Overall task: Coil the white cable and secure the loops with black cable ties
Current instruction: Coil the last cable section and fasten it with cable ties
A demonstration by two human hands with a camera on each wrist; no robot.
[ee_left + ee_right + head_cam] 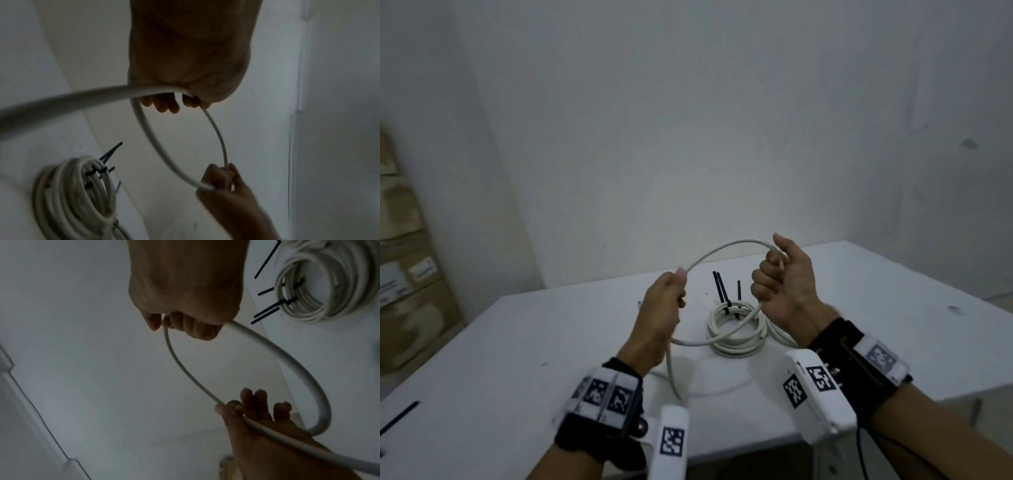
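Note:
My left hand [673, 291] and right hand [770, 270] are raised above the white table [551, 342], and each grips the loose white cable [726, 245]. The cable arcs between them. From my right fist it drops and crosses over a coil of white cable [736, 342] lying flat on the table, then curves back under my left hand. Black cable ties [722, 289] bind the coil's far side, tails sticking up. The left wrist view shows the cable [218, 138] looping to the right hand [222, 181]. In the right wrist view the cable [180, 368] runs to the left hand [246, 410].
A loose black cable tie [400, 418] lies near the table's left front edge. Cardboard boxes [404, 274] are stacked at the left wall. The table's right corner and edge [962, 387] are close to my right forearm. A plain wall stands behind the table.

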